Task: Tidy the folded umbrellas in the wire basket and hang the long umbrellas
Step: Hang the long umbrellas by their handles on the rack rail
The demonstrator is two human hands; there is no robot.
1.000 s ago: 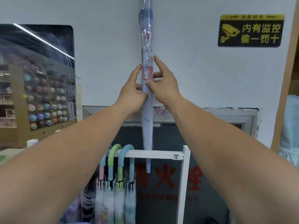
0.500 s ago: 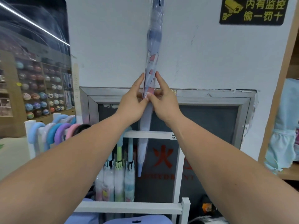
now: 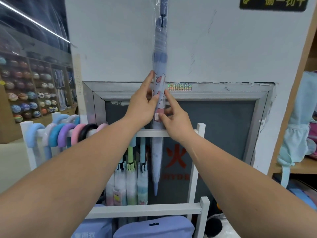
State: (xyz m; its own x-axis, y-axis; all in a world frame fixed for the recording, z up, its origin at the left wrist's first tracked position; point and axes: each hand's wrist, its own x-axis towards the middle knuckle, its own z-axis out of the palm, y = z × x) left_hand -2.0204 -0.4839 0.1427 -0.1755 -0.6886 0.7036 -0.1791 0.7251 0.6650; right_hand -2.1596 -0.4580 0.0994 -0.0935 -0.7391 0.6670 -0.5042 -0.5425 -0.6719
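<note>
A long lilac umbrella (image 3: 159, 54) in a clear plastic sleeve stands upright, tip down, in front of the white rack's top rail (image 3: 151, 133). My left hand (image 3: 142, 103) holds its left side at mid-length. My right hand (image 3: 176, 122) pinches it slightly lower, by a small pink tag. Its handle runs out of the top of the view. Three long umbrellas (image 3: 132, 179) with green and blue handles hang from the rail just left of it. Several curved handles (image 3: 65, 136) in blue, purple, pink and black hook over the rack's left rail.
The white rack's lower rail (image 3: 145, 210) crosses below, with lilac and blue bags (image 3: 154, 227) under it. Behind stands a grey-framed dark panel (image 3: 214, 127) with a red character. A wooden shelf (image 3: 296, 107) with pale blue goods is at the right. Shelves of balls (image 3: 25, 100) fill the far left.
The view has tilted downward, showing more of the rack. The umbrella has come down, its tip lower behind the top rail. My right hand has slid lower along it than my left.
</note>
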